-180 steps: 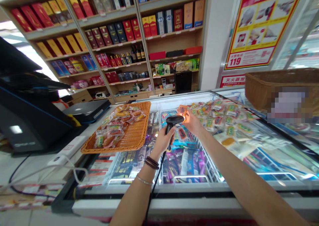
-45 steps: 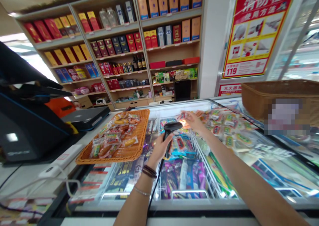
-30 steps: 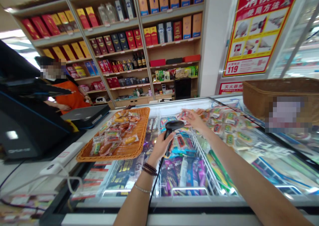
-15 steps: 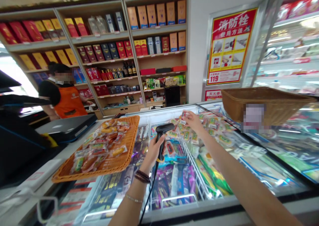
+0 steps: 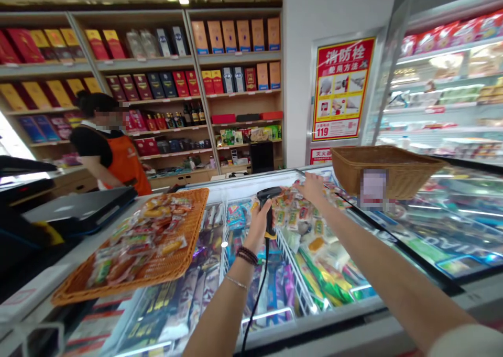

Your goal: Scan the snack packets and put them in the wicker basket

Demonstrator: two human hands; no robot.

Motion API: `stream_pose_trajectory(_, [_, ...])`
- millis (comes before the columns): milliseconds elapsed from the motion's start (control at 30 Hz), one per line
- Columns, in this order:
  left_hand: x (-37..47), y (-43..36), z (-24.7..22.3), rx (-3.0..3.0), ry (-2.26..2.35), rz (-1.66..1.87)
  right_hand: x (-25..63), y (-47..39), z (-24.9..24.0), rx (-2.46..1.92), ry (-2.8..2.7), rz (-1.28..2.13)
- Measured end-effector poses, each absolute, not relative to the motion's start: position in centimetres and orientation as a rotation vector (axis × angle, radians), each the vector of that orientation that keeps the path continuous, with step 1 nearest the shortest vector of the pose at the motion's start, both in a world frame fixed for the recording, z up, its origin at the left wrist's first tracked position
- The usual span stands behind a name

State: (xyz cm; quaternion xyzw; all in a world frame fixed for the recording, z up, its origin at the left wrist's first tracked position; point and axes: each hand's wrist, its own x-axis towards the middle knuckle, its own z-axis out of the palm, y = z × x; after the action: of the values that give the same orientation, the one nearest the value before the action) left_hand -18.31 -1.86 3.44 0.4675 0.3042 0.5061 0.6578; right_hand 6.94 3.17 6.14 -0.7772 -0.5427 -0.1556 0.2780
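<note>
My left hand (image 5: 261,222) is wrapped round the grip of a black barcode scanner (image 5: 270,193), held above the glass-topped freezer. Its black cable (image 5: 260,283) hangs down past my wrist. Farther back, my right hand (image 5: 312,188) reaches over a spread of small packaged snacks (image 5: 302,210) on the freezer's far side. The right fingers are bent together at the edge of the packets, and whatever lies between them is hidden. An orange wicker tray (image 5: 196,241) to the left carries wrapped sausages and similar packs (image 5: 151,231).
A brown wicker basket (image 5: 408,173) with a price tag stands on the freezer at right. Wire baskets (image 5: 293,268) inside hold colourful ice-cream packs. A person in an orange apron (image 5: 128,163) stands behind the counter at left, near a dark flat device (image 5: 78,210).
My right hand has lowered towards the back of the packets; the small packet seen in its fingers before is no longer visible. The scanner has shifted slightly right, and the view has turned.
</note>
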Motion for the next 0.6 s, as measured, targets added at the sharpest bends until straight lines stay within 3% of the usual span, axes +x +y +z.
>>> stream_pose_trajectory(267, [-26.9, -2.2, 4.1, 1.013, 0.767, 1.322, 2.5, 6.5, 5.0, -1.732, -1.406, -0.474])
stream_pose_trajectory(600, [-42.4, -3.9, 5.5, 0.927, 1.005, 1.686, -21.8, 10.9, 6.4, -1.152, -1.937, 0.078])
